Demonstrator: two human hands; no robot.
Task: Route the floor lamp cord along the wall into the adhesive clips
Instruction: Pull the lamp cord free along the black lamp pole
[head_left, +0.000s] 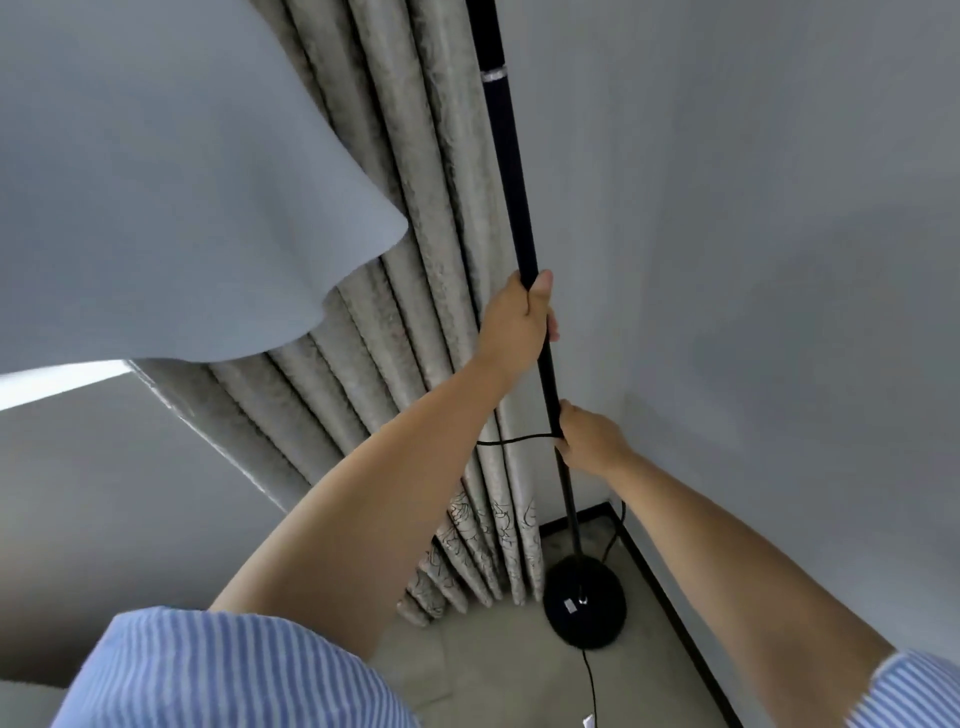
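A black floor lamp pole (511, 171) rises from a round black base (584, 603) in the room's corner. My left hand (517, 325) is wrapped around the pole at mid height. Lower down, my right hand (587, 441) grips the pole together with a thin black cord (511, 440) that loops out to the left. More cord (589, 686) trails from the base across the floor toward me, and another stretch (615, 535) runs behind the base by the baseboard. No adhesive clips are visible.
Grey patterned curtains (415, 291) hang just left of the lamp. A pale lampshade or fabric panel (171, 208) fills the upper left. The grey wall (779, 260) with a black baseboard (670, 603) lies to the right. Tiled floor (493, 675) lies below.
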